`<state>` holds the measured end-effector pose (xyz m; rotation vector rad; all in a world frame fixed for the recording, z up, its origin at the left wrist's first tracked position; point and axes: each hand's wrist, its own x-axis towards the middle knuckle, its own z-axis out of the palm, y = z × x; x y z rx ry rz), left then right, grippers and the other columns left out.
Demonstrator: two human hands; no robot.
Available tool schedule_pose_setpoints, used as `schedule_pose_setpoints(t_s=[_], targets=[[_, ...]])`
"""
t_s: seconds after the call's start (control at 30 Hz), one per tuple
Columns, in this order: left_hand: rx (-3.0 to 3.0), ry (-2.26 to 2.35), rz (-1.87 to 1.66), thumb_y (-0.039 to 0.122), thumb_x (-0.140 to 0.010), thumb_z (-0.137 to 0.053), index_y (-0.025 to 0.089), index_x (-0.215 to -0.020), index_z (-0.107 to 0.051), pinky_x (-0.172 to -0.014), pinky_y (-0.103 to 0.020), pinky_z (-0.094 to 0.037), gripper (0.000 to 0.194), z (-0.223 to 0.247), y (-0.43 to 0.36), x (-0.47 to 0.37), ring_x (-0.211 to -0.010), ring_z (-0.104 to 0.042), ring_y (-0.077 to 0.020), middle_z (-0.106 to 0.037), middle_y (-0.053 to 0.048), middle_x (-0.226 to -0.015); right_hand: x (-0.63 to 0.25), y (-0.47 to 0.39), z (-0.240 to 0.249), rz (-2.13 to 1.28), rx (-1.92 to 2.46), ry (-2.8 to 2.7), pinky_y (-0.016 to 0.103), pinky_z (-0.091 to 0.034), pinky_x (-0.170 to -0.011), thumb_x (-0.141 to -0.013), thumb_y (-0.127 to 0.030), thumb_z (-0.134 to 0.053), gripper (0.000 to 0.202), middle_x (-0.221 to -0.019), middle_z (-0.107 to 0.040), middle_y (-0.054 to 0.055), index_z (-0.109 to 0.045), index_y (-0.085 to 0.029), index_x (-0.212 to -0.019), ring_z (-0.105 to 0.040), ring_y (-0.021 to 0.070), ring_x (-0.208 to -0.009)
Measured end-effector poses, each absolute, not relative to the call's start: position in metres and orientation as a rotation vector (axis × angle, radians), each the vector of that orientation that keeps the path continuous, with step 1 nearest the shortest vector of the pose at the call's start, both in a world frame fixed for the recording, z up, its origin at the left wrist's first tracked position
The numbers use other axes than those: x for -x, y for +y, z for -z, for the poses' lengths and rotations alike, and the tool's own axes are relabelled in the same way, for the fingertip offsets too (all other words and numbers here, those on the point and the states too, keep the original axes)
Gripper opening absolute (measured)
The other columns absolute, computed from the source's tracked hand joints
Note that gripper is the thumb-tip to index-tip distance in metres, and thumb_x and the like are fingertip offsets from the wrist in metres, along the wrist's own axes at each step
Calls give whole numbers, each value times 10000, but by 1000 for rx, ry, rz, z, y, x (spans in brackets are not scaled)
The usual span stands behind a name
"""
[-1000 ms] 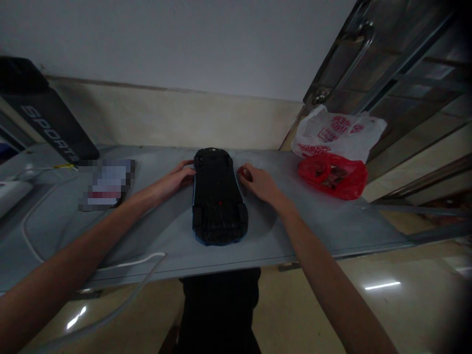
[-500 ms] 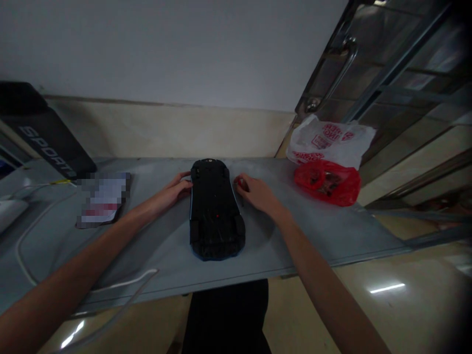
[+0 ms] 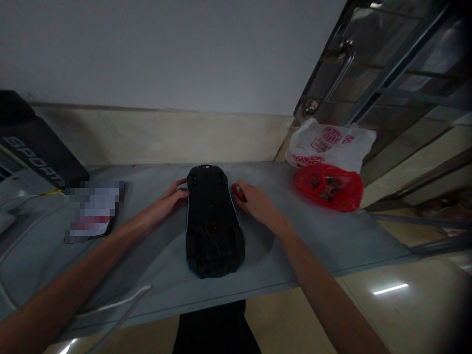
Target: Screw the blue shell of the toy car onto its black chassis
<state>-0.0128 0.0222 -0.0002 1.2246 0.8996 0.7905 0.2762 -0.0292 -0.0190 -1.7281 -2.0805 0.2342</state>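
A black toy car (image 3: 212, 211) lies upside down on the grey-covered table (image 3: 295, 246), its underside facing up and a small red spot showing near the middle. My left hand (image 3: 177, 195) grips its left edge near the far end; some fingertips are hidden at the side of the car. Close by the right edge, my right hand (image 3: 254, 199) is closed, with a small red thing (image 3: 236, 189) between the fingers. Most of that thing is covered, so its kind cannot be made out.
On the left are a phone (image 3: 96, 211) with a blurred screen, a dark box (image 3: 44, 152) marked SPORT and a white cable (image 3: 118, 297). A white plastic bag (image 3: 332, 145) and a red plastic bag (image 3: 330, 189) lie at right. Behind stands a wall (image 3: 184, 135).
The view has shifted slightly, so the table and car appear a little lower. Both hands stay at the car's sides, and the car has not visibly moved on the table.
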Motion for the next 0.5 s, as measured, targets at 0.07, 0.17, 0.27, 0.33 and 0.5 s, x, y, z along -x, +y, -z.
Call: schedule_pose_setpoints(t_s=[0.07, 0.17, 0.27, 0.33, 0.5], targets=[[-1207, 898, -787, 331, -860, -747, 236, -1372, -587, -1155, -402, -423, 545, 0, 22, 13, -1280, -647, -274, -763, -61, -1237, -275, -30, 20, -253, 1712, -2075, 317, -439, -690, -994, -268, -529, 215, -897, -685, 24, -589, -256, -1200, -625, 190, -737], [-1189, 900, -793, 300, -861, -734, 222, -1381, -585, -1159, -417, -419, 546, -1, 21, 12, -1280, -645, -285, -764, -74, -1235, -275, -30, 20, -295, 1684, -2056, 317, -438, -680, -991, -266, -528, 212, -868, -676, 15, -584, -258, -1195, -625, 192, -725], [-1205, 887, -796, 315, -866, -733, 234, -1393, -586, -1168, -427, -410, 553, 1, 21, 12, -1296, -638, -294, -761, -73, -1245, -273, -29, 19, -333, 1653, -2030, 311, -446, -669, -993, -265, -516, 203, -796, -649, -9, -566, -268, -1190, -625, 188, -692], [-1209, 881, -789, 331, -865, -743, 252, -1403, -584, -1169, -424, -410, 566, 3, 22, 13, -1302, -637, -293, -761, -64, -1255, -272, -28, 18, -345, 1634, -2008, 307, -460, -672, -994, -261, -506, 210, -752, -629, -24, -543, -276, -1201, -622, 184, -669], [-1170, 863, -795, 317, -862, -753, 253, -1373, -599, -1134, -405, -449, 538, 6, 25, 15, -1269, -660, -285, -760, -64, -1273, -270, -26, 15, -356, 1620, -1877, 308, -506, -691, -980, -287, -517, 268, -755, -648, -24, -528, -304, -1247, -646, 191, -681]])
